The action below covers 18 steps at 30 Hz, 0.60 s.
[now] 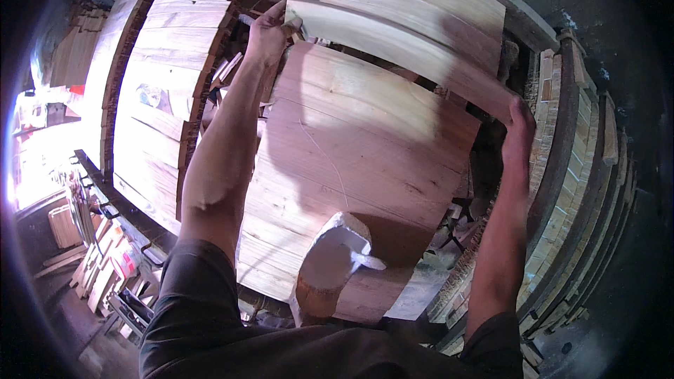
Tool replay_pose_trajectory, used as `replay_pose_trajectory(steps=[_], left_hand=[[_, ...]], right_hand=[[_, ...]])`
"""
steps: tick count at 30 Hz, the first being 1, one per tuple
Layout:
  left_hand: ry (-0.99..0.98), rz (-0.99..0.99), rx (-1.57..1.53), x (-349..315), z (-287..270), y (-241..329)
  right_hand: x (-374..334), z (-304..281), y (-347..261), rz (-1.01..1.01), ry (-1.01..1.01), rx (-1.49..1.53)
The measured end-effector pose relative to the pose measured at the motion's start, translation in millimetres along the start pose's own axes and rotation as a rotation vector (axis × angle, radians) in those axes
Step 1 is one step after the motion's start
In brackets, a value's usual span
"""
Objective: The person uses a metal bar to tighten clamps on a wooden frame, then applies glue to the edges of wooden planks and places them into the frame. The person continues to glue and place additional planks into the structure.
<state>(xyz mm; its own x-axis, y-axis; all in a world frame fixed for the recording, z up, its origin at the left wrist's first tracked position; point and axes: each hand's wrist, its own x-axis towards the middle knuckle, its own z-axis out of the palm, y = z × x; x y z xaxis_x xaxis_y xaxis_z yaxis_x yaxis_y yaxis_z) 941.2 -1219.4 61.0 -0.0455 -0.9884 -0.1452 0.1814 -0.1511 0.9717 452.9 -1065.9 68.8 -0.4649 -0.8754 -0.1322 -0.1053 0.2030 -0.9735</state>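
Between my two hands is a long, pale wooden plank (382,41), held by its ends. At its left end my left hand (268,36) is closed round the wood. My right hand (519,125) grips the other end, lower in the view. Just nearer lies a panel of planks laid edge to edge (351,112), with a dark gap between it and the held plank. On its near part stands a white-crusted container (326,263) with a whitish substance inside and a white-coated stick (368,260) at its rim.
Beyond the plank is another board panel (421,0). More plank stacks (172,56) stand to the left in bright light. Stacked wood with dark curved bars (562,182) runs along the right. Offcuts (105,274) and a white-and-pink tub (125,261) are on the lower left.
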Motion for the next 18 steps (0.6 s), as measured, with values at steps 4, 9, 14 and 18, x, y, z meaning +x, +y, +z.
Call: replay_pose_trajectory(steps=[4, 9, 14, 18], left_hand=[[0.008, -0.001, 0.147, -75, -7, 41], [-0.018, 0.113, 0.404, -169, -48, -1], [0.192, 0.369, 0.868, -235, -59, -25], [0.143, 0.443, 0.874, -243, -62, -26]], right_hand=[[-70, -34, 6, -0.048, 0.004, -0.006], [-171, -35, 42, 0.138, 0.005, 0.56], [-221, -23, 47, 0.248, 0.042, 0.66], [-239, -34, 61, 0.126, 0.034, 0.737]])
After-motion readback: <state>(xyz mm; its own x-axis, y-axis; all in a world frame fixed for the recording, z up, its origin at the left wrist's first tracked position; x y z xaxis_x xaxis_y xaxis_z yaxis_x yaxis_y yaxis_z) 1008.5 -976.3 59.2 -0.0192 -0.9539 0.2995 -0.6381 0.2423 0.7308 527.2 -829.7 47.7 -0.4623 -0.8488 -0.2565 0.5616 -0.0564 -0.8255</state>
